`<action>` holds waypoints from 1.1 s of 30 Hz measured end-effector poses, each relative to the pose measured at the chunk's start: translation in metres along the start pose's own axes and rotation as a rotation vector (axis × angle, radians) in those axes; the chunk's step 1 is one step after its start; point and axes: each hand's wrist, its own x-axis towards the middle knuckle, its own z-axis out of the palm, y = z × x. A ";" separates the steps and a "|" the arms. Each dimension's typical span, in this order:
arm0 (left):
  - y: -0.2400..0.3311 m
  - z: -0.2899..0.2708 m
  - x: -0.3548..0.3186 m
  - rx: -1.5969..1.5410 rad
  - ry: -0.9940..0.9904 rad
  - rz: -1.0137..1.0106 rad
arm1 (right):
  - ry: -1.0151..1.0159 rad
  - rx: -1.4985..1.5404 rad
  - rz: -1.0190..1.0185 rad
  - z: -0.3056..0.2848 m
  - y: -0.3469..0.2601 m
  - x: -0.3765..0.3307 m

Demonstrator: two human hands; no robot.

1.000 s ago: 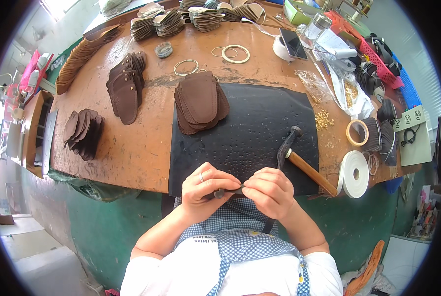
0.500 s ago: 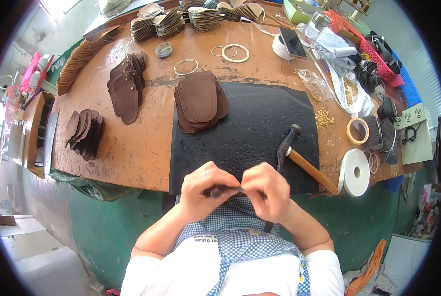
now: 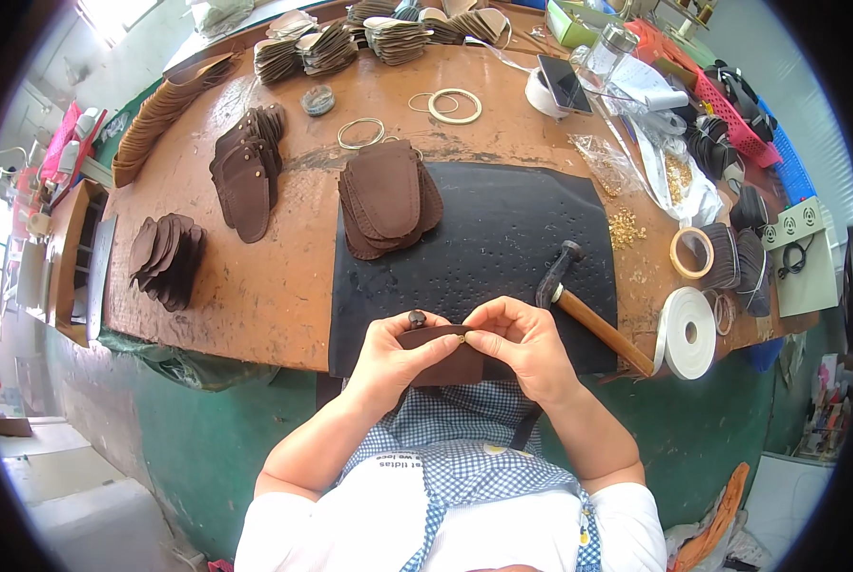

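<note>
Brown leather piece (image 3: 448, 368) sits at the near edge of the surface (image 3: 283, 310), pinched by the fingers of left hand (image 3: 385, 355) and right hand (image 3: 533, 353), which partly hide 1 gold fitting (image 3: 462, 338).

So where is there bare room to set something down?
On the black mat, between the stack of brown pieces and the hammer; and on the tabletop between that mat and the near-left dark pile. Crowded: the table's right end, with gold-coloured fittings, a yellowish tape ring and a white roll.
</note>
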 end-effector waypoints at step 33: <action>0.004 -0.008 0.001 0.174 -0.076 0.099 | -0.033 -0.042 0.001 -0.002 -0.003 0.002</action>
